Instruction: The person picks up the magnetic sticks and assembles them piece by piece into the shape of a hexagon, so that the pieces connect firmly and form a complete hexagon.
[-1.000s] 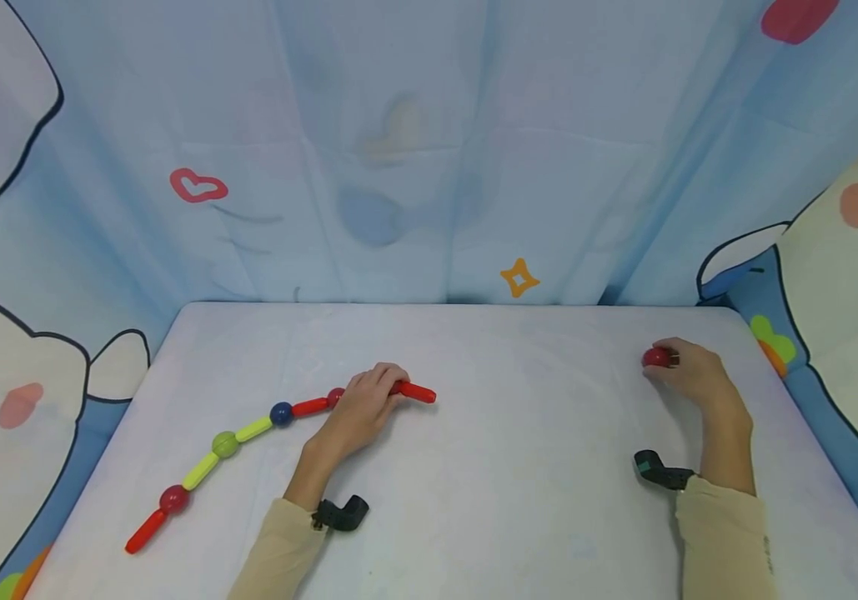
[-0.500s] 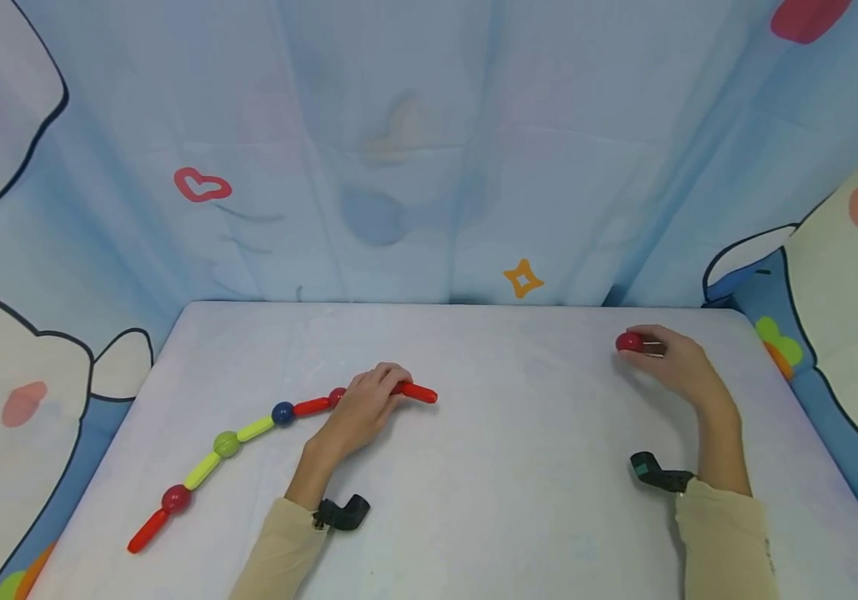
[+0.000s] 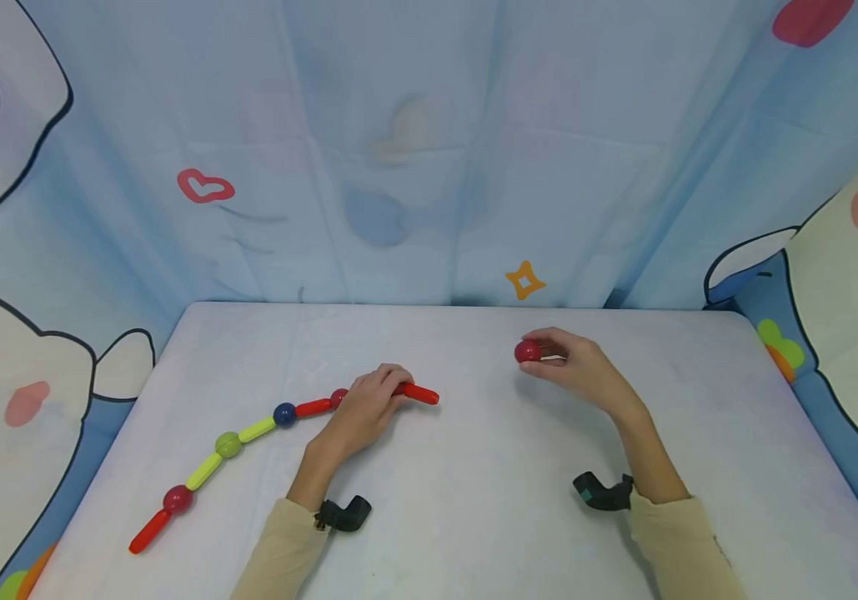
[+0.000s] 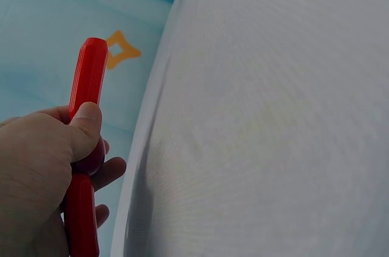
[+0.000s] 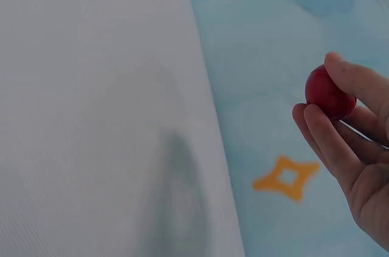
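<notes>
A chain of rods and balls (image 3: 257,429) curves across the left of the table in the head view, with red and yellow-green rods between red, green and blue balls. My left hand (image 3: 361,412) grips it near its right end. In the left wrist view, the thumb lies at the joint of a red rod (image 4: 89,75) and a dark red ball (image 4: 91,158), with another red rod (image 4: 81,214) below. My right hand (image 3: 586,371) pinches a loose red ball (image 3: 527,351) between thumb and fingertips, to the right of the chain's end rod (image 3: 419,393).
The white table (image 3: 489,492) ends at a straight back edge, close to a blue printed curtain (image 3: 429,167). A black wrist camera (image 3: 344,513) is worn on the left wrist, another black camera (image 3: 604,492) on the right.
My right hand has carried the red ball leftward from the table's far right towards the chain. My left hand keeps its grip, and the chain lies nearly as before.
</notes>
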Motion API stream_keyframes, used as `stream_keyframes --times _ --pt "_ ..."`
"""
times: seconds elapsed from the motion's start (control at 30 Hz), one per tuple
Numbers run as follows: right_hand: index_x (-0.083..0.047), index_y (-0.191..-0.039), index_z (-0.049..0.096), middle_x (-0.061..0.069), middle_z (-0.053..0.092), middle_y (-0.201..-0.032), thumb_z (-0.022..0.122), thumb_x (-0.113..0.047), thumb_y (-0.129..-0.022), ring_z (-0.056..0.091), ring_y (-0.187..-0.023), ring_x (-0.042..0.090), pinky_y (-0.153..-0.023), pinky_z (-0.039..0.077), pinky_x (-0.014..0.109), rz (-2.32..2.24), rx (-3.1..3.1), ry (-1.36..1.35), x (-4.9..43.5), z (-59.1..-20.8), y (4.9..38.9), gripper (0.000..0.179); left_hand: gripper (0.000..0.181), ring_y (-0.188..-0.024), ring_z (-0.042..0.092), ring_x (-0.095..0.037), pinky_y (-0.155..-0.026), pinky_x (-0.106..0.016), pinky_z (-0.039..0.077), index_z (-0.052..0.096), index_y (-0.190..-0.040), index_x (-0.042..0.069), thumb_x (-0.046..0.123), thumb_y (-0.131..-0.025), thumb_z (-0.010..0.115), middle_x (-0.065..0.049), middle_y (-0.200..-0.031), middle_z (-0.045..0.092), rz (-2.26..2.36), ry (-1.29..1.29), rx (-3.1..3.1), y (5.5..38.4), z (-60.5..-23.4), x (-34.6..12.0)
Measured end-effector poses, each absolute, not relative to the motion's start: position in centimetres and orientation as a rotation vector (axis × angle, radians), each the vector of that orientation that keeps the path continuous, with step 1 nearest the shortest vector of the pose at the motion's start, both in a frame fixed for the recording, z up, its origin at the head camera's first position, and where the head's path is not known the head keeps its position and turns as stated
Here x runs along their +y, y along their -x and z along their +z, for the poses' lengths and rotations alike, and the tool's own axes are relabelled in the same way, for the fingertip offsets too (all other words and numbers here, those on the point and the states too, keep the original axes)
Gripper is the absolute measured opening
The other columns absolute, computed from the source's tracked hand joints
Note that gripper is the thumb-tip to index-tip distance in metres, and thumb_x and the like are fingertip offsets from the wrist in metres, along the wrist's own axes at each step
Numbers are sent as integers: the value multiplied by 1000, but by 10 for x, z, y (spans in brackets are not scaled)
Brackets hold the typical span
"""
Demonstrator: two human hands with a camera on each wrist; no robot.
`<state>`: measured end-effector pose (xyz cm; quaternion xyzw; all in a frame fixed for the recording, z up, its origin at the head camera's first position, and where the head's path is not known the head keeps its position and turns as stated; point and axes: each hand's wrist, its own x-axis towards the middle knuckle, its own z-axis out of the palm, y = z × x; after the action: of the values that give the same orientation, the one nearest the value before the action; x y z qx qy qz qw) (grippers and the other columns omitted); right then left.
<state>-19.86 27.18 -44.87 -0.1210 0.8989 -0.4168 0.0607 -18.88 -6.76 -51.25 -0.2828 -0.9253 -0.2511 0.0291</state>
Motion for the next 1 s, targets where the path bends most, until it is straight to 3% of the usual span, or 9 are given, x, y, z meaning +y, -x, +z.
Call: stream_keyframes --times 0.17,0.33,1.0 --pt "-7 -125 59 12 66 -117 74 -25 -86 64 -107 27 -85 57 34 -1242 2621 515 229 -459 190 45 28 -119 55 -18 -105 -44 43 55 -123 18 17 -95 62 -1 -127 58 -796 882 -2842 189 -513 -68" --pt "-9 -123 61 8 67 -112 75 -23 -85 65 -102 23 -82 58 32 -1181 2530 558 202 -470 184 43 29 -118 54 -16 -104 -42 44 54 -123 19 18 -95 62 0 -127 57 -792 888 -2842 190 -514 -68" --pt "-3 -119 63 10 68 -108 74 -21 -85 64 -94 18 -79 57 29 -1161 2542 578 172 -485 173 40 29 -118 55 -18 -99 -41 46 56 -123 17 20 -94 63 -3 -130 56 -758 912 -2850 190 -513 -68"
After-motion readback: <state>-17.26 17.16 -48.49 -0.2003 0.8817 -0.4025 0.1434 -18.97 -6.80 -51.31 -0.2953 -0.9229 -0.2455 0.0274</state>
